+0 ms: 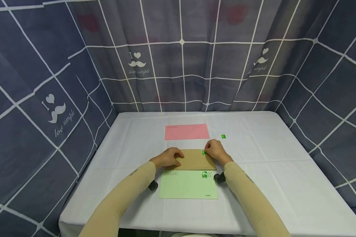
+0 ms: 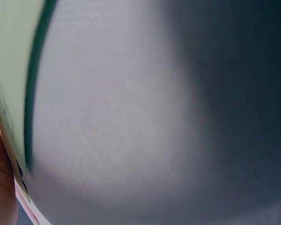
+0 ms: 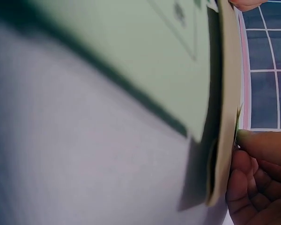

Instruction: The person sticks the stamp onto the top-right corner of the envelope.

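A brown envelope (image 1: 192, 160) lies in the middle, its lower edge by a light green envelope (image 1: 188, 186). My left hand (image 1: 166, 157) rests on the brown envelope's left part, thumb and fingers apart. At its upper right corner my right hand (image 1: 216, 150) pinches a small green stamp (image 1: 203, 152) by its right side. The right wrist view shows the stamp (image 3: 237, 124) between thumb and finger, tilted up from the brown envelope (image 3: 229, 93). In the left wrist view only part of the left hand (image 2: 1, 178) shows at the edge.
Beyond the brown envelope lies a pink envelope (image 1: 187, 132). A loose green stamp (image 1: 223, 136) is on the white tablecloth (image 1: 255, 191) to its right. The green envelope bears a stamp (image 1: 204, 174) in its upper right corner. Dark checked curtains (image 1: 166, 62) surround the table.
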A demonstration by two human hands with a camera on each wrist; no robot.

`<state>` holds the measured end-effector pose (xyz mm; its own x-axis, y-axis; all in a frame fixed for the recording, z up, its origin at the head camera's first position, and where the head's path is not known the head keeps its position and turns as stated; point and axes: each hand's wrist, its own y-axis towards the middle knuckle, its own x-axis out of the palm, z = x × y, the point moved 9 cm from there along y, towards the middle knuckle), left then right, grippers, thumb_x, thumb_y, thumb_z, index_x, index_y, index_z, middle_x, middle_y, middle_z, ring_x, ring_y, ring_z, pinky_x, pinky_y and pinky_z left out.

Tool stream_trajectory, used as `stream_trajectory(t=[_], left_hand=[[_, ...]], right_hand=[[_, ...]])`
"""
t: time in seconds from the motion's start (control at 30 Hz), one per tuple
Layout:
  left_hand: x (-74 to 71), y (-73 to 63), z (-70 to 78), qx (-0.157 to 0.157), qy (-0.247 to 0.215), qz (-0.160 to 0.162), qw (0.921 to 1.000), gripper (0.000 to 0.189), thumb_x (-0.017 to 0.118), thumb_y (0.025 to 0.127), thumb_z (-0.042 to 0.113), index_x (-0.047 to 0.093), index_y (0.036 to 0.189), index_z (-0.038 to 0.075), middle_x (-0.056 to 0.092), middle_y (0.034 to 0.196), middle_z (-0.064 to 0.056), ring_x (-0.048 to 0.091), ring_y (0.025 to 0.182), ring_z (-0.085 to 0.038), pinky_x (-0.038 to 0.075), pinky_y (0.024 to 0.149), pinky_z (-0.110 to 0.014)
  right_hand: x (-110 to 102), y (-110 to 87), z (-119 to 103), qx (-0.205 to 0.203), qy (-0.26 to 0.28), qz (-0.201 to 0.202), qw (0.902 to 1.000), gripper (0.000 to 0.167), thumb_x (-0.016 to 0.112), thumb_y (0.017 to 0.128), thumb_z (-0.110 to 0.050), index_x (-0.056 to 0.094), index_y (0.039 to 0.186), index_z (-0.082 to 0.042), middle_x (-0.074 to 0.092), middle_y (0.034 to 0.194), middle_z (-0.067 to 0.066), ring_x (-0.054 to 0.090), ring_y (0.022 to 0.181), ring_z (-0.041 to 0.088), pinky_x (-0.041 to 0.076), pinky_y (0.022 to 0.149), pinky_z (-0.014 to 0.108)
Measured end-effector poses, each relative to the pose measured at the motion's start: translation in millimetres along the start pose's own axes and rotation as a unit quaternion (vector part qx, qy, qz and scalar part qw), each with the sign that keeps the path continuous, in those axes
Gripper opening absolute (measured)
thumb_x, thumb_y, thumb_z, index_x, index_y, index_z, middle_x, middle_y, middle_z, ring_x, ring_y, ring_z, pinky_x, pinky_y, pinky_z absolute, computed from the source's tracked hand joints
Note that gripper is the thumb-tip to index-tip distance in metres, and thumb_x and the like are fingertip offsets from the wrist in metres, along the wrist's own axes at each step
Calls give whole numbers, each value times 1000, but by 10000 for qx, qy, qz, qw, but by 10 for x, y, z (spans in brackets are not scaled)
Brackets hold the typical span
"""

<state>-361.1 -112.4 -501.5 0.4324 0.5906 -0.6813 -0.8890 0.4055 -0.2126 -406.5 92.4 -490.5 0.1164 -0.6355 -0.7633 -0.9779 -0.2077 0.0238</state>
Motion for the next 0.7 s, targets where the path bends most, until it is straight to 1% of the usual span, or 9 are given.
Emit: stream_trajectory(t=[0.4, 0.7], left_hand=[[7, -13, -9, -14, -35, -7, 10000, 31, 82, 82, 8, 70, 110, 11, 65, 114, -1, 57, 107, -16, 46, 104, -38], [11, -21, -20, 22, -4, -23, 10000, 31, 83, 82, 9, 70, 109, 11, 65, 114, -1, 56, 106, -17, 46, 104, -38]], right_hand=[[-5, -17, 13, 20, 15, 128, 9999, 5, 70, 88, -2, 73, 87, 3, 71, 87, 14, 63, 74, 20, 53, 65, 30], [0, -16, 65, 139, 212, 129, 9996, 6, 70, 88, -4, 73, 88, 2, 71, 84, 13, 60, 70, 18, 49, 62, 26]])
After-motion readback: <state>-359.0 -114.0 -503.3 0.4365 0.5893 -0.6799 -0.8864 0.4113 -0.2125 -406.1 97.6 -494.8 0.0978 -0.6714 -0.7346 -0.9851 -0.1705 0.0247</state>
